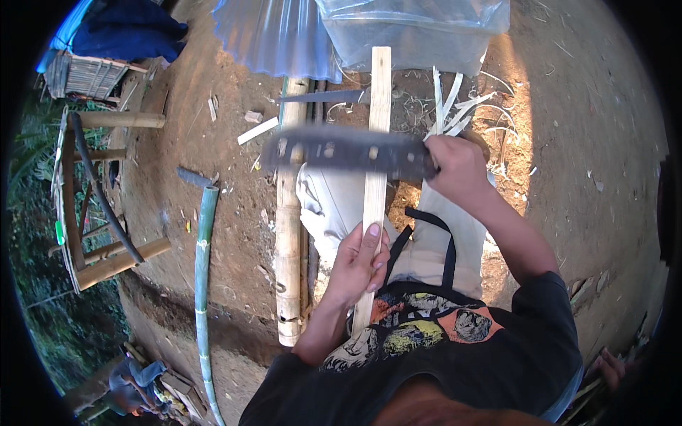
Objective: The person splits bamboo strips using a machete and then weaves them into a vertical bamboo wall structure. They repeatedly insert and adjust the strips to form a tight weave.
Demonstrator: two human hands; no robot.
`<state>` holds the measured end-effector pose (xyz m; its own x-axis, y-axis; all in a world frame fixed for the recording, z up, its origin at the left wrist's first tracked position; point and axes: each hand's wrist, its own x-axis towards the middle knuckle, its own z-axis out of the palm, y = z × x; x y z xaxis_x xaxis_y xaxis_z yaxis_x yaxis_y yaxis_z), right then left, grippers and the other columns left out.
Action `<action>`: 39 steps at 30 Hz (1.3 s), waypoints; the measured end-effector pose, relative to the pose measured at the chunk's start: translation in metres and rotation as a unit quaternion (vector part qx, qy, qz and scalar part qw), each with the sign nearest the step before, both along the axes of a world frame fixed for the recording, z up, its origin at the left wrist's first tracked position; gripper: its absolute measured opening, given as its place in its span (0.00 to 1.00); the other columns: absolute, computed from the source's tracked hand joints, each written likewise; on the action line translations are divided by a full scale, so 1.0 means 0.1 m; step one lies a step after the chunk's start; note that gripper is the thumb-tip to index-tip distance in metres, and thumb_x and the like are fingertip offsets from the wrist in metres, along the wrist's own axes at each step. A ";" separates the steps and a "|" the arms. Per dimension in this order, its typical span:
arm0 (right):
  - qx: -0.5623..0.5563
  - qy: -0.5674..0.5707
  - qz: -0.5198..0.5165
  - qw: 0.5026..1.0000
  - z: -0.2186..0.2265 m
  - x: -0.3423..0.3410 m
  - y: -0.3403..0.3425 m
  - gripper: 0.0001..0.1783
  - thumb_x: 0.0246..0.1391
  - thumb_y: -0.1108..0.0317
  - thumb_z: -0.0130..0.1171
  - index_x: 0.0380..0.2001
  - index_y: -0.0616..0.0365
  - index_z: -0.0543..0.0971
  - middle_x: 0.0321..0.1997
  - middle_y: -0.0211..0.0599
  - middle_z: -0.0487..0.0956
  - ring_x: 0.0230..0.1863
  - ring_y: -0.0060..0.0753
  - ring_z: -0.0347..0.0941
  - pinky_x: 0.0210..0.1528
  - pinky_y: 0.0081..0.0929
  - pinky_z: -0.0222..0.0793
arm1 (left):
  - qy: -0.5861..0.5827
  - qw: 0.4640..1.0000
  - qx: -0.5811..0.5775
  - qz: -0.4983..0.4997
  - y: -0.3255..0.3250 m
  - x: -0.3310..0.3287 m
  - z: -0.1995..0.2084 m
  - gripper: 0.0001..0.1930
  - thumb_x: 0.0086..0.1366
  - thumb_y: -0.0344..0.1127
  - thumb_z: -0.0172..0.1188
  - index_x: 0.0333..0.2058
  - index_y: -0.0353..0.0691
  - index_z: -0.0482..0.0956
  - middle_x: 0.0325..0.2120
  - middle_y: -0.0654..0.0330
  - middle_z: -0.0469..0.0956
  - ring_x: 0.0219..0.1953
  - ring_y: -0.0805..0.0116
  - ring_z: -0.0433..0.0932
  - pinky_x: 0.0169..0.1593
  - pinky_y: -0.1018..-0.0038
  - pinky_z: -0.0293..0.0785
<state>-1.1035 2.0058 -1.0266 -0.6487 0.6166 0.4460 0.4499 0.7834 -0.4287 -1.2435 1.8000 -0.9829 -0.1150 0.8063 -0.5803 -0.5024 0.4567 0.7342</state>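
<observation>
My left hand (361, 263) is closed around the lower part of a long, flat, pale bamboo strip (380, 85), with the thumb lying along its face. The strip stands lengthwise in front of my body, its lower end close to my shirt. In my right hand (460, 169) is a machete, the fingers wrapped round its grip. Its broad dark blade (334, 151), with several light spots along it, points left and crosses over the strip above my left hand. Motion blurs the blade, so I cannot tell if it touches the strip. The machete's handle is mostly hidden by my fingers.
A dry bamboo pole (288, 234) lies left of my legs, and a green bamboo pole (202, 284) farther left. Beyond the machete are a saw blade (323, 96), pale shavings (455, 106) and clear plastic sheeting (419, 35). A wooden frame (121, 259) and another person (135, 383) are at left.
</observation>
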 end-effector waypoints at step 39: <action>0.059 0.011 -0.132 0.989 0.18 -0.02 0.64 0.12 0.47 0.65 0.68 0.32 0.58 0.78 0.24 0.44 0.79 0.27 0.48 0.78 0.30 0.42 0.72 | -0.193 0.976 0.084 0.051 0.04 0.01 -0.05 0.21 0.79 0.48 0.38 0.30 0.39 0.64 0.13 0.64 0.60 0.09 0.75 0.56 0.11 0.80 0.52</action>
